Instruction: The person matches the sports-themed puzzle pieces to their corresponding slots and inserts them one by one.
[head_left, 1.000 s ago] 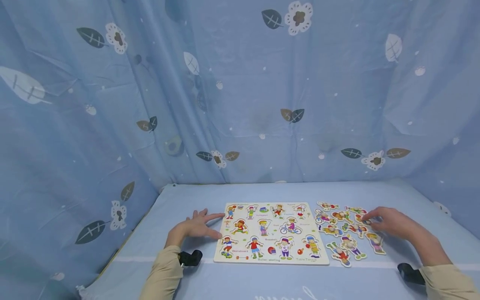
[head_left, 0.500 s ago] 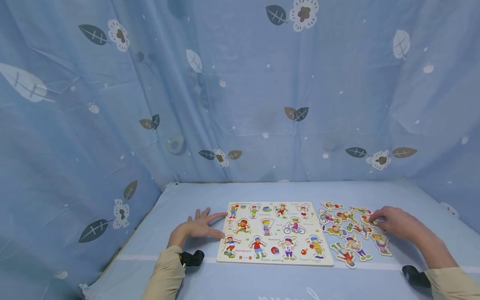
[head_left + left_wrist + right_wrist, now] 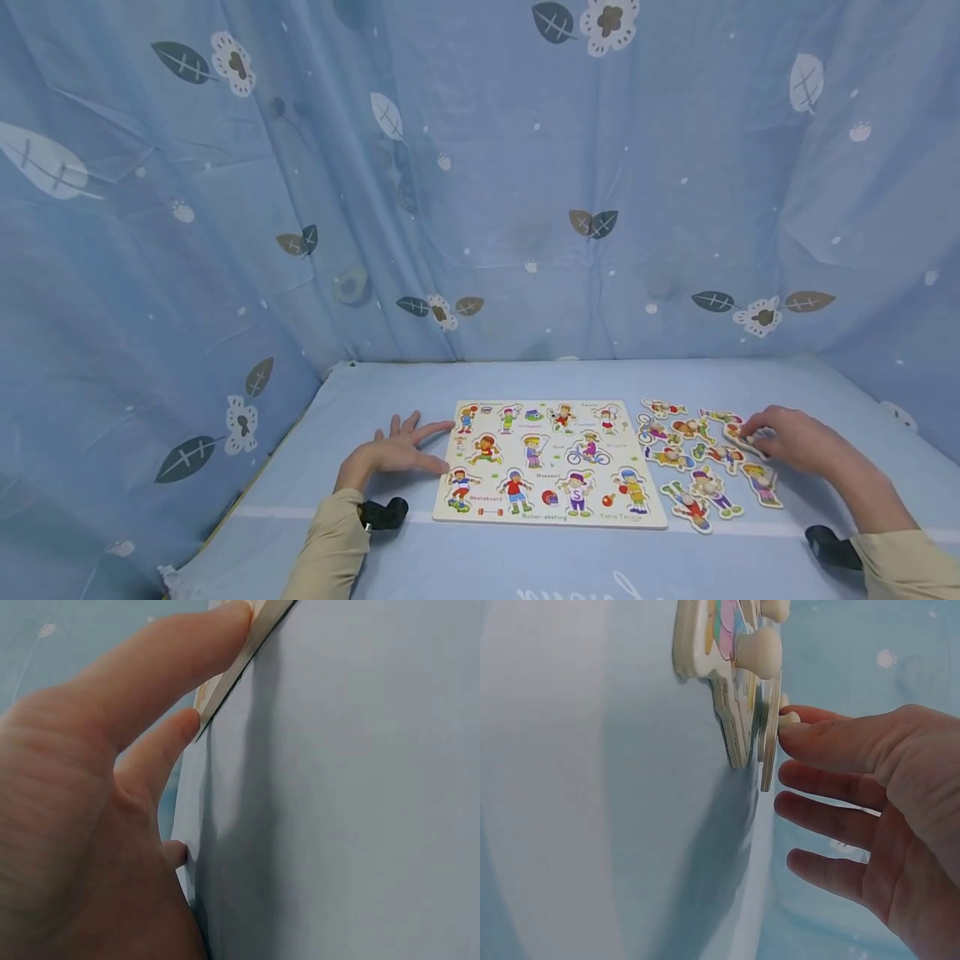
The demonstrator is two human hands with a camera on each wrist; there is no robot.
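My left hand point(image 3: 392, 455) lies at the left edge of a wooden knob puzzle board point(image 3: 622, 461), its thumb and index finger extended and touching that edge. The left wrist view shows both fingertips at the board's side point(image 3: 247, 656). To the right, my right hand point(image 3: 802, 446) pinches the small round knob point(image 3: 789, 718) of a cut-out puzzle piece point(image 3: 733, 431) between thumb and index finger. Its other fingers are spread apart. Just beside it lies a puzzle piece of a figure in a purple outfit point(image 3: 764, 486). The pinched piece's picture is largely hidden by my fingers.
Several loose figure pieces with knobs lie close together right of the board, among them a purple-trousered figure point(image 3: 716, 492) and a red-shirted one point(image 3: 690, 507). A light blue cloth point(image 3: 450, 558) covers the table. A patterned blue curtain point(image 3: 510, 183) hangs behind.
The right hand's piece has shifted and turned slightly, showing more of its length beside the fingers. The left hand stays at the board's edge. The head view has shifted a little.
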